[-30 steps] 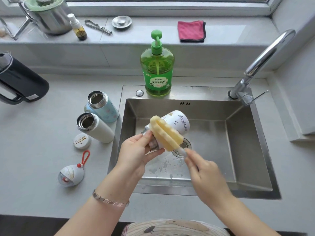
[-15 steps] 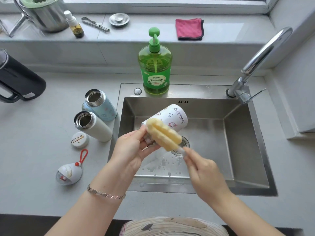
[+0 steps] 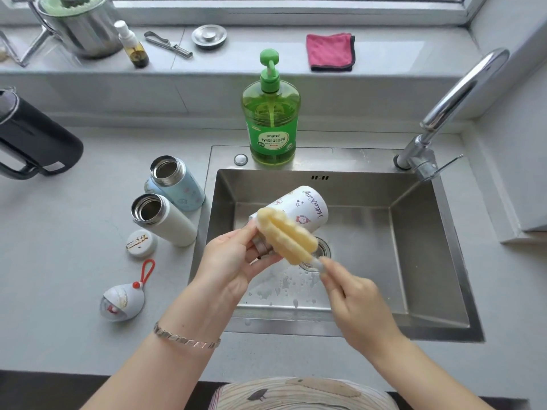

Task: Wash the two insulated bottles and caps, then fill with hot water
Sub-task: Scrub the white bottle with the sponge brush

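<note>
Over the steel sink (image 3: 420,261), my left hand (image 3: 233,261) grips a white printed bottle (image 3: 307,210) by its metal neck, base tilted away from me. My right hand (image 3: 355,300) pinches the clear handle of a yellow sponge brush (image 3: 287,235), whose head lies across the bottle just outside its mouth. On the counter to the left stand a light blue bottle (image 3: 177,184) and a white bottle (image 3: 165,220), both uncapped. A flat white cap (image 3: 141,243) and a round cap with a red loop (image 3: 122,301) lie in front of them.
Green dish soap bottle (image 3: 270,125) stands on the sink's back rim, the faucet (image 3: 453,105) at the right. A black kettle (image 3: 32,140) sits far left. The sill holds a pink cloth (image 3: 330,51), a metal pot (image 3: 80,25), a small bottle (image 3: 133,45) and a sink strainer (image 3: 209,36).
The bottle's base has tipped up and away a little. The sponge brush stays across the bottle mouth with only a slight shift.
</note>
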`<action>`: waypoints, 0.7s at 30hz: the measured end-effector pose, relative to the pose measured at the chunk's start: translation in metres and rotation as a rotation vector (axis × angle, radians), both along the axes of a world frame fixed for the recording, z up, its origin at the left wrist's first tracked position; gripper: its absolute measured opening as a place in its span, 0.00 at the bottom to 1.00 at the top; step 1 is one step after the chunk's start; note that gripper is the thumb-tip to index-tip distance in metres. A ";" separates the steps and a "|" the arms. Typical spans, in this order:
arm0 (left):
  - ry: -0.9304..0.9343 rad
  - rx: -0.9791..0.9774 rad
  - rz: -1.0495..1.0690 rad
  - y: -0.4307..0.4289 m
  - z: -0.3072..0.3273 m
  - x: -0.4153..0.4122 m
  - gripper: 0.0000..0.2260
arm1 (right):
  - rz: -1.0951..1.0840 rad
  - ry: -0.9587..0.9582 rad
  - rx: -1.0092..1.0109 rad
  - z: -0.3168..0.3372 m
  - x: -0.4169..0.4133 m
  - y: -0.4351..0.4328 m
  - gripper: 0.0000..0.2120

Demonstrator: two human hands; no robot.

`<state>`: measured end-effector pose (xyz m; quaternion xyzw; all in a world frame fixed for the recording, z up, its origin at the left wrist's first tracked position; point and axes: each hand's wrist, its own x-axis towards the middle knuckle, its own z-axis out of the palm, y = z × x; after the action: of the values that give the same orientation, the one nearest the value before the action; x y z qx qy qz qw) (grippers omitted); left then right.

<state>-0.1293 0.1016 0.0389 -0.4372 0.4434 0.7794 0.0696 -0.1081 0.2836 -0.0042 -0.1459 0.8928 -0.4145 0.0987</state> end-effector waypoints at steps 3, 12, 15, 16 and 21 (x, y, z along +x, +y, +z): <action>-0.032 0.003 0.001 -0.004 0.001 0.001 0.07 | -0.233 -0.144 0.015 -0.008 -0.038 0.020 0.09; -0.162 0.070 -0.324 -0.019 0.004 0.009 0.07 | -0.028 -0.669 -0.331 0.030 -0.059 0.013 0.25; -0.174 0.083 -0.378 -0.022 0.006 0.006 0.07 | 0.004 -0.710 -0.409 0.026 -0.055 0.014 0.30; -0.175 0.084 -0.400 -0.022 0.007 0.006 0.06 | 0.010 -0.720 -0.399 0.023 -0.055 0.015 0.30; -0.038 0.060 -0.443 -0.019 0.005 0.008 0.11 | -0.092 -0.797 -0.404 0.006 -0.054 0.014 0.25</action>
<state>-0.1217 0.0830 0.0436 -0.3414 0.5039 0.7495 0.2602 -0.1618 0.2972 0.0015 0.0486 0.6918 -0.6082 0.3862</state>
